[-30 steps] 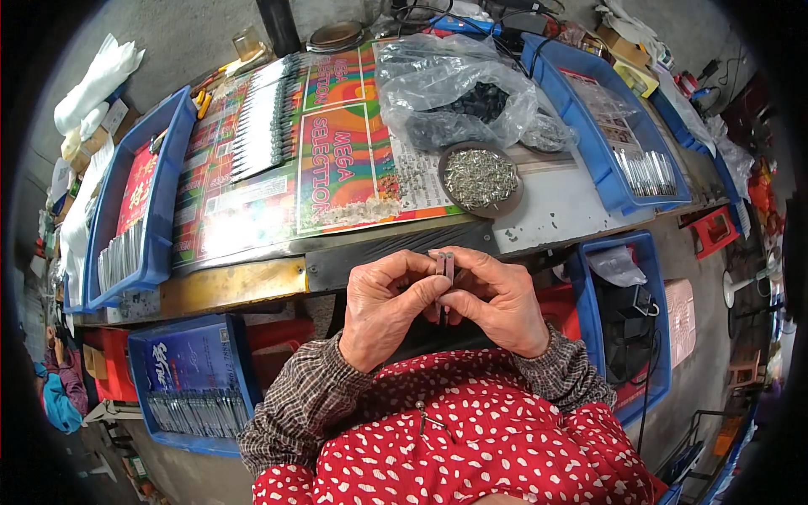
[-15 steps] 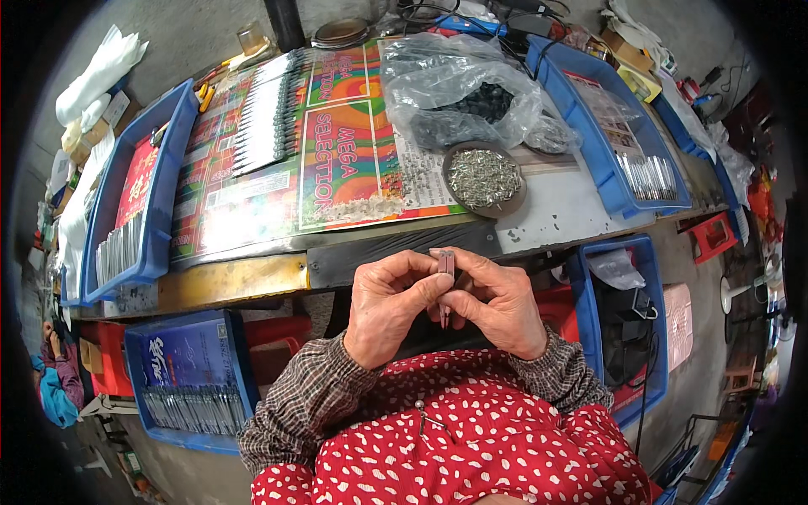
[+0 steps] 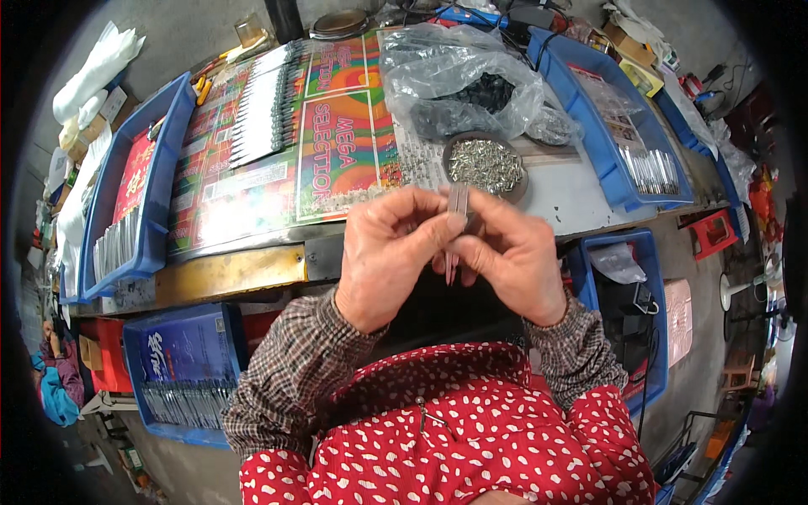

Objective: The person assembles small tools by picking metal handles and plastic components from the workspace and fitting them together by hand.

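Observation:
Both hands are raised in front of the table's near edge, fingers meeting. My left hand [image 3: 383,257] is closed, pinching a slim pair of flat metallic strips [image 3: 457,200] between thumb and fingers. On the other side my right hand [image 3: 518,261] is also closed on these strips. They stand nearly upright, with a thin reddish end showing below the thumbs. Fingers cover their middle, so I cannot tell their exact kind. Just beyond the hands sits a round dish [image 3: 521,187] heaped with small shiny metal pieces [image 3: 484,164].
A clear plastic bag [image 3: 421,80] with black pieces lies behind the dish. Slim rods line a white sheet [image 3: 268,105] at far left. Blue trays stand at left [image 3: 174,181] and right [image 3: 619,189]; others sit lower left [image 3: 189,433] and lower right [image 3: 655,278].
Both hands have risen and moved forward toward the dish, still holding the strips. The strips now look lighter at the top.

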The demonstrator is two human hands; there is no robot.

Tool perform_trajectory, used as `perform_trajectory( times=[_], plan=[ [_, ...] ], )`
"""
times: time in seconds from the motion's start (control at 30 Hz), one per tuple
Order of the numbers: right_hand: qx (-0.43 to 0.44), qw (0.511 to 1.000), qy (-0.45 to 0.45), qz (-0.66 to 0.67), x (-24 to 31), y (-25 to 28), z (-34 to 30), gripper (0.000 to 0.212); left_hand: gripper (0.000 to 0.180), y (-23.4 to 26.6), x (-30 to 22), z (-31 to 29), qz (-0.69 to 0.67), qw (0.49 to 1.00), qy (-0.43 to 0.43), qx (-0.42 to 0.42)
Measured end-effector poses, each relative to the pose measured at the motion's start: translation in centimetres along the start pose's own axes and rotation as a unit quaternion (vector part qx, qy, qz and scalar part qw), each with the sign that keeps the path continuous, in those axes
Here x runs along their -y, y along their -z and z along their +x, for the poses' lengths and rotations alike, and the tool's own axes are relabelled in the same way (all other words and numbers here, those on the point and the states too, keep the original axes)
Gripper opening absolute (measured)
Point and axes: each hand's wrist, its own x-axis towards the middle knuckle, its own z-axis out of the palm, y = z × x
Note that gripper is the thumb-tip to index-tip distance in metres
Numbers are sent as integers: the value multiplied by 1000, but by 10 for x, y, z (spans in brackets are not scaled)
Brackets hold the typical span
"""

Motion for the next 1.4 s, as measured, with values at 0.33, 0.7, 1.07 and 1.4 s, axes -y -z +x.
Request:
perform_trajectory(
  times=[0.33,0.7,1.07,1.4],
  plan=[
    [-28,995,90,14,22,18,52,48,13,-1,-42,48,49,994,-100,18],
    [22,996,77,43,22,43,53,35,12,11,-41,39,105,989,-15,103],
    [43,986,39,154,-17,31,25,19,19,1,11,9,240,956,-169,-8],
    [-42,988,63,-131,-10,61,58,13,23,13,22,9,425,866,-255,-69]
  ],
)
